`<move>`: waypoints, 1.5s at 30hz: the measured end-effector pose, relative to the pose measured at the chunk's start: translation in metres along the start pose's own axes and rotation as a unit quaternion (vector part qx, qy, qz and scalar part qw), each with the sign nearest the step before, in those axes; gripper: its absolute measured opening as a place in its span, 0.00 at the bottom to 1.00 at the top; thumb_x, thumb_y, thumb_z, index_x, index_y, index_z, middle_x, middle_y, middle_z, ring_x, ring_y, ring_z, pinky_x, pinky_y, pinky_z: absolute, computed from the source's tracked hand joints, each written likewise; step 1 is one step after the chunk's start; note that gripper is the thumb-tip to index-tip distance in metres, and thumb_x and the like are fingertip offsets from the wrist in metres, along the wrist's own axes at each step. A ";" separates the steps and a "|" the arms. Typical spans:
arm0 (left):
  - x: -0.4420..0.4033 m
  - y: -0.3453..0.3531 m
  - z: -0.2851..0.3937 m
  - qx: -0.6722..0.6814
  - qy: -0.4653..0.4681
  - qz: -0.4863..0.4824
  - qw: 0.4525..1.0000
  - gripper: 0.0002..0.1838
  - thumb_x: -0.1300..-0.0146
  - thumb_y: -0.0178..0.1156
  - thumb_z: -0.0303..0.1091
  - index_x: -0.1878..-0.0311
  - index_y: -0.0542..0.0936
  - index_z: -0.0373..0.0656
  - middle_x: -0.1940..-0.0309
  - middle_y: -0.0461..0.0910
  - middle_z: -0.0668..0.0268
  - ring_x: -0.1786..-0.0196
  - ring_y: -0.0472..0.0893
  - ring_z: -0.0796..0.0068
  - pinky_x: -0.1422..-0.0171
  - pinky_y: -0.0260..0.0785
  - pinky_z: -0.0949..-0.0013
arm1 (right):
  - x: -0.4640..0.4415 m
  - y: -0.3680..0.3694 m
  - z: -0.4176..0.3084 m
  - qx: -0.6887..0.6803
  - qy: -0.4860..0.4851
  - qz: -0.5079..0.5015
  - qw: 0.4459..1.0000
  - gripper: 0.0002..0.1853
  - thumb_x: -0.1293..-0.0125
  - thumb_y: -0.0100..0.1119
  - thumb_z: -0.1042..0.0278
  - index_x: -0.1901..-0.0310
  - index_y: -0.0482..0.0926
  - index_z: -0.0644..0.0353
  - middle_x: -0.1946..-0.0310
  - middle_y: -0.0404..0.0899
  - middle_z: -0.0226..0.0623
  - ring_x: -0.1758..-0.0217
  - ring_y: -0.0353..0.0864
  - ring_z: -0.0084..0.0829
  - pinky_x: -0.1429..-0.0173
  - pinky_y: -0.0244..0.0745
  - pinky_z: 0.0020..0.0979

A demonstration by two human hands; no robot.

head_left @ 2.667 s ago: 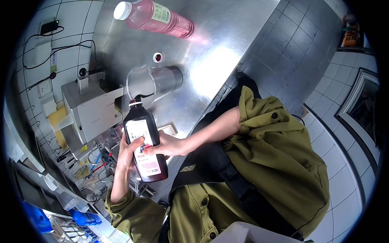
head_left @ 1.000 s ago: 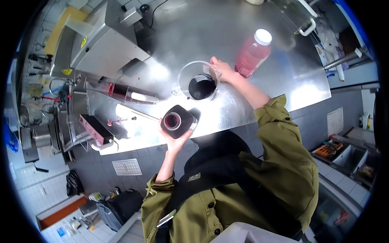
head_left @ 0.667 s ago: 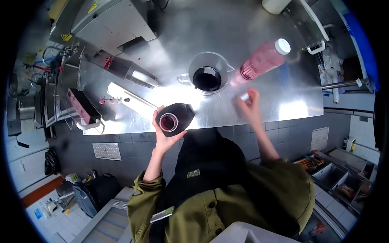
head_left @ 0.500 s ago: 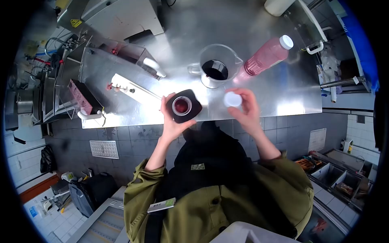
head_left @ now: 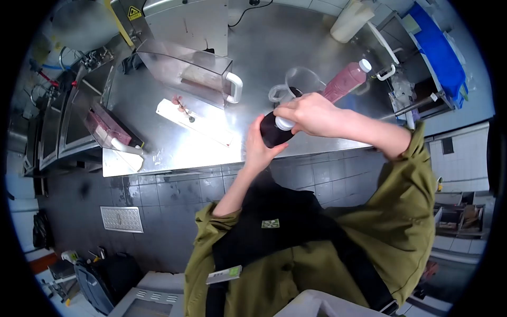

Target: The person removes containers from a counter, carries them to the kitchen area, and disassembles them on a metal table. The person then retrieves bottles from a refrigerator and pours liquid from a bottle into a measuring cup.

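Observation:
My left hand (head_left: 257, 149) is wrapped around a dark bottle (head_left: 271, 133) at the front edge of the steel table. On the bottle's mouth sits a white screw cap (head_left: 285, 123), gripped from above by the fingers of my right hand (head_left: 311, 113). Just behind my right hand stands a clear measuring jug (head_left: 305, 78), partly covered by it, with dark liquid inside. A bottle of pink liquid (head_left: 344, 82) with a white cap is to the right of the jug.
A clear bin with a white handle (head_left: 185, 74) stands at the back left. In front of it lies a white strip (head_left: 203, 124) bearing small reddish pieces. Another bin (head_left: 108, 127), with pinkish contents, is at the left edge. A white jug (head_left: 349, 24) stands far back.
My right hand has brought the white cap leftward onto the dark bottle's mouth, which was uncovered before. The view has shifted, and the bottle is tilted more to the right.

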State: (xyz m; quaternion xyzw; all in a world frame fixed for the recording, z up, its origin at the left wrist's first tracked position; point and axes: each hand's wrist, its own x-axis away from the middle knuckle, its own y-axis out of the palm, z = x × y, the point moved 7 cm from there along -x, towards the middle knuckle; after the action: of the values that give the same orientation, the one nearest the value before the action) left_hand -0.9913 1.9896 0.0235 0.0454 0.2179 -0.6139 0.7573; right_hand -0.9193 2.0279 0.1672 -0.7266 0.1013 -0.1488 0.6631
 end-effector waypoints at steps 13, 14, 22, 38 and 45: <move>0.005 0.002 0.015 -0.016 0.037 0.031 0.999 0.48 0.64 0.73 0.36 0.40 0.56 0.37 0.49 0.66 0.50 0.48 0.68 0.51 0.46 0.62 0.57 | 0.002 0.002 -0.006 0.019 0.024 0.018 0.999 0.22 0.48 0.61 0.53 0.61 0.70 0.63 0.76 0.74 0.46 0.76 0.76 0.45 0.70 0.72 0.40; 0.005 0.004 0.012 -0.009 0.029 0.032 0.999 0.48 0.64 0.73 0.36 0.40 0.56 0.37 0.49 0.66 0.50 0.48 0.68 0.51 0.46 0.62 0.57 | 0.000 0.009 0.004 0.002 0.102 -0.003 0.995 0.21 0.48 0.61 0.54 0.61 0.70 0.62 0.74 0.73 0.46 0.75 0.76 0.46 0.70 0.72 0.40; 0.014 0.014 -0.002 -0.046 -0.009 0.009 0.999 0.50 0.62 0.73 0.40 0.39 0.53 0.33 0.47 0.63 0.52 0.44 0.66 0.59 0.40 0.58 0.63 | 0.013 0.010 -0.009 0.036 -0.017 -0.048 0.998 0.21 0.49 0.57 0.56 0.57 0.66 0.57 0.67 0.70 0.46 0.72 0.77 0.41 0.73 0.70 0.39; 0.037 0.024 0.027 -0.104 -0.001 0.095 0.990 0.47 0.57 0.71 0.31 0.38 0.51 0.34 0.44 0.59 0.53 0.43 0.64 0.63 0.41 0.59 0.63 | 0.154 0.070 0.013 -0.335 0.307 0.497 0.739 0.18 0.41 0.53 0.56 0.58 0.69 0.63 0.70 0.77 0.38 0.70 0.77 0.35 0.68 0.70 0.33; 0.116 0.080 0.077 -0.146 -0.049 -0.018 0.988 0.50 0.58 0.72 0.32 0.37 0.47 0.36 0.41 0.55 0.54 0.39 0.60 0.64 0.35 0.53 0.62 | 0.325 0.408 0.137 -0.634 0.557 0.467 0.263 0.14 0.49 0.49 0.72 0.58 0.71 0.57 0.68 0.74 0.31 0.67 0.73 0.24 0.63 0.67 0.29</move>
State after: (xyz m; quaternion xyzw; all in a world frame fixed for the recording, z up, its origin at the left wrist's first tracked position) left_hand -0.8768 1.8771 0.0325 -0.0993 0.2688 -0.5903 0.7546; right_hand -0.5472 2.0027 -0.2226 -0.4815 0.8298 -0.0703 -0.2731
